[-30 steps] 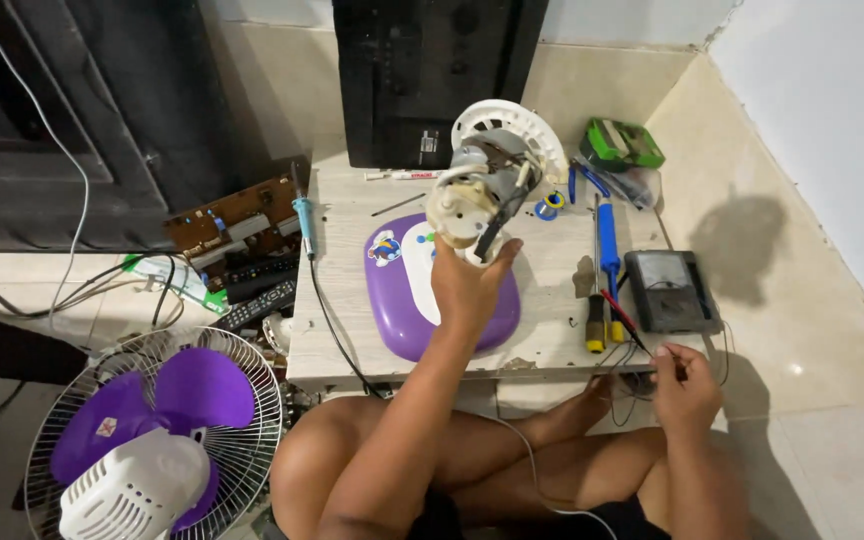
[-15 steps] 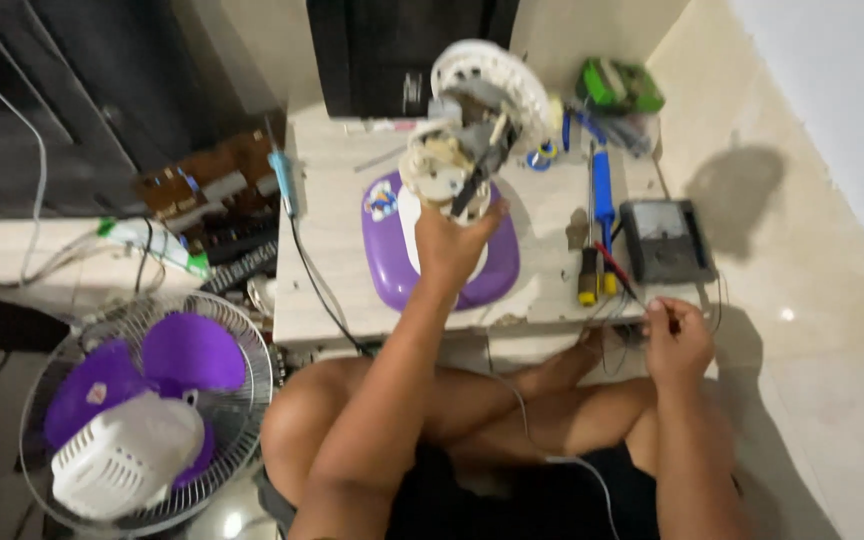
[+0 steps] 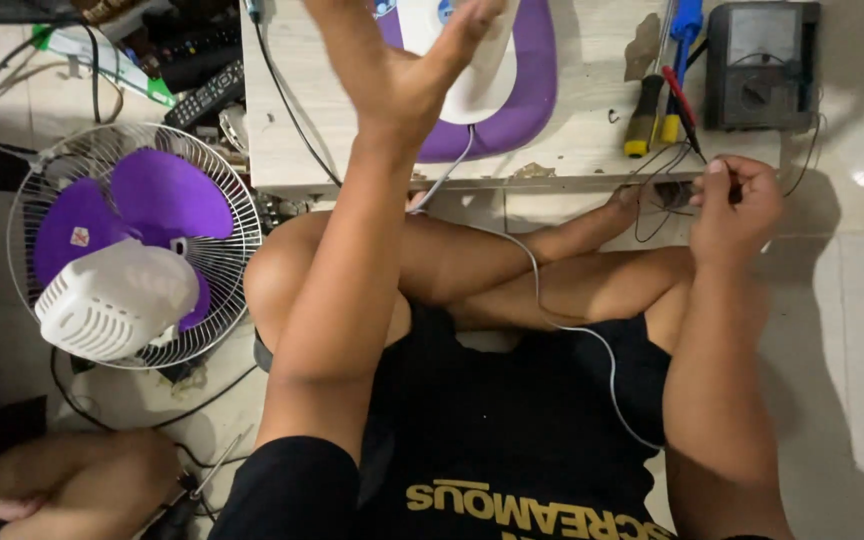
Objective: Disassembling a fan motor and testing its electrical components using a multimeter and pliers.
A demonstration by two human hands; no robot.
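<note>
Head view: looking down past crossed legs at a low table [image 3: 352,165]. Left hand [image 3: 407,75] raised over the purple and white fan base [image 3: 522,100], fingers spread, top cut off by the frame edge, so grip impossible to tell. Right hand [image 3: 737,200] pinched shut on thin meter wires [image 3: 667,165] at the table edge, just below the meter [image 3: 762,65]. Probably testing connections; careful wire placement likely needed.

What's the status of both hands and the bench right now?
Left hand raised, fingers spread, over the purple fan base. Right hand pinching thin meter wires at the bench edge. Nothing blocking.
</note>
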